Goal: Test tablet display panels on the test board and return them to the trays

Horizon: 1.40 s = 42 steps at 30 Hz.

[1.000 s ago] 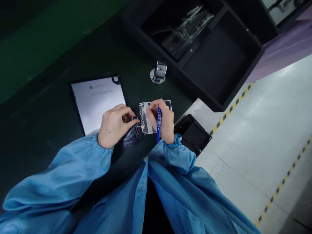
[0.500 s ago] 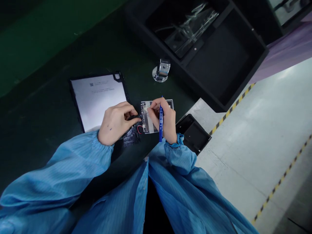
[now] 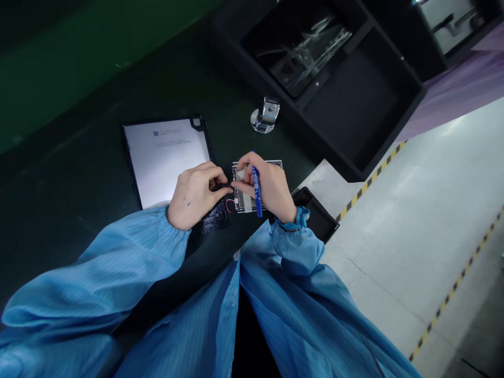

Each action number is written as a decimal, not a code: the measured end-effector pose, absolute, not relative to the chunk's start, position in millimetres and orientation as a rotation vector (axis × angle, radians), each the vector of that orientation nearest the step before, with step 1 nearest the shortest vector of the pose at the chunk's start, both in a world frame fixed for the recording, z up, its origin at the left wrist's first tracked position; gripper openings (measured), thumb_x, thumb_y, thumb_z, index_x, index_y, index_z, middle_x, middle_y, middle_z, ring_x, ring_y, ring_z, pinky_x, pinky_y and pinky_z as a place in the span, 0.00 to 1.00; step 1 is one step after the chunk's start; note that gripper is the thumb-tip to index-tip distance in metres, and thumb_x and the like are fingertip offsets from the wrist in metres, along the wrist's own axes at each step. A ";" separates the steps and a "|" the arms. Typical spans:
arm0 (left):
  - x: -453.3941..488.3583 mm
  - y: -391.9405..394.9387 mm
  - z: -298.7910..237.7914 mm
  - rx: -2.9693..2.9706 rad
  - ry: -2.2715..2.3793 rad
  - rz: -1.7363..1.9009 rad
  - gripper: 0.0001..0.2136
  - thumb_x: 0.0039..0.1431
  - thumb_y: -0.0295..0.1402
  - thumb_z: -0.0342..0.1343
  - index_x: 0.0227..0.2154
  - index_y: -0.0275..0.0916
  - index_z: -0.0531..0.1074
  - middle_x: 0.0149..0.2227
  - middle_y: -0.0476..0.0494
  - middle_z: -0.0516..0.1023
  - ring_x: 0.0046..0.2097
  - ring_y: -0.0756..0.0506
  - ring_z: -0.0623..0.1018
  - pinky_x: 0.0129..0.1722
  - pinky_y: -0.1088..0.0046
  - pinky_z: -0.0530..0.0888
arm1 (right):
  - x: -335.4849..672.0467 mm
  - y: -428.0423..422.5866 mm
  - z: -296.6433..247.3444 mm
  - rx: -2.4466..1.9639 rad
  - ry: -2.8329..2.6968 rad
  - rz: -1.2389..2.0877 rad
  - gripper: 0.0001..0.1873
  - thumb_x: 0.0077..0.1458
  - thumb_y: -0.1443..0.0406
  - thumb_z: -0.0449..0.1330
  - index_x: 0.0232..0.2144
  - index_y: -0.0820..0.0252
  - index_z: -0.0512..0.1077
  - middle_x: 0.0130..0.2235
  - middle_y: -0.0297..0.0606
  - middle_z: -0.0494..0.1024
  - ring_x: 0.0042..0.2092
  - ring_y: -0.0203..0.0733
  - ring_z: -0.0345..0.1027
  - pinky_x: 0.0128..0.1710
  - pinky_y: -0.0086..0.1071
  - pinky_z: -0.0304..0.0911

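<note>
My left hand (image 3: 196, 195) is closed in a pinch at the left edge of a small circuit board (image 3: 240, 202). Whatever lies between its fingertips is too small to make out. A blue pen (image 3: 257, 193) rests in my right hand (image 3: 275, 190), slanting across the palm side. The right thumb and a finger reach to the board's left edge, close to the left fingertips. Pale tape runs down the board, and a thin red wire (image 3: 229, 207) curves out beside it. Partly under my left hand lies a flat device with a white panel (image 3: 167, 157) and a dark frame.
A shiny metal bracket (image 3: 266, 115) stands behind the board. The large black divided tray (image 3: 354, 105) at upper right holds clear plastic film. A smaller black tray (image 3: 321, 218) sits right of my right hand, by the table edge. Yellow-black tape (image 3: 370, 181) marks the floor.
My right thumb and finger have shifted left across the board to meet my left fingertips. The pen has tipped in the hand. The whole view has shifted slightly.
</note>
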<state>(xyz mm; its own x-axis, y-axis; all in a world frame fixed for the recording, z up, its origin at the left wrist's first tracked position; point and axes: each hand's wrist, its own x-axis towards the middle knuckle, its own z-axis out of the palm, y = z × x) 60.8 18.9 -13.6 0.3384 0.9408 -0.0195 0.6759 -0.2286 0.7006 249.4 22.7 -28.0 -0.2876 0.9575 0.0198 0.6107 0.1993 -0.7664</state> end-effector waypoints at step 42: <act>12.7 7.6 30.6 1.016 1.055 0.759 0.17 0.66 0.40 0.54 0.52 0.39 0.75 0.47 0.41 0.77 0.49 0.44 0.75 0.48 0.71 0.73 | 273.6 30.7 20.6 -1.187 -1.525 0.929 0.31 0.60 0.57 0.62 0.64 0.53 0.64 0.65 0.34 0.65 0.68 0.51 0.55 0.70 0.47 0.53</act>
